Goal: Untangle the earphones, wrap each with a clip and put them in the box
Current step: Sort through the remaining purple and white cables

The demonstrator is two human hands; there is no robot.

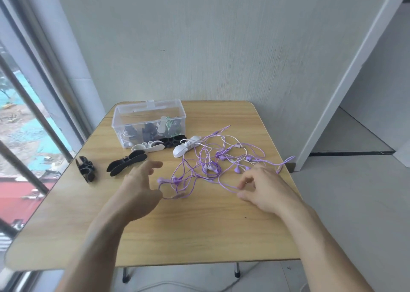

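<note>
Single view, head-worn, wide-angle. Position: above the near edge of the bench [199, 236], looking forward and steeply down. Both forearms enter from the bottom of the frame, the left hand [142, 187] and right hand [264, 189] lying mid-frame at close range. Far limit: the wall behind the bench. Left margin takes in a window [24, 123] (lines bowed by the lens); right margin shows what is probably a doorway [366, 105]. No second view; no shared coverage.
</note>
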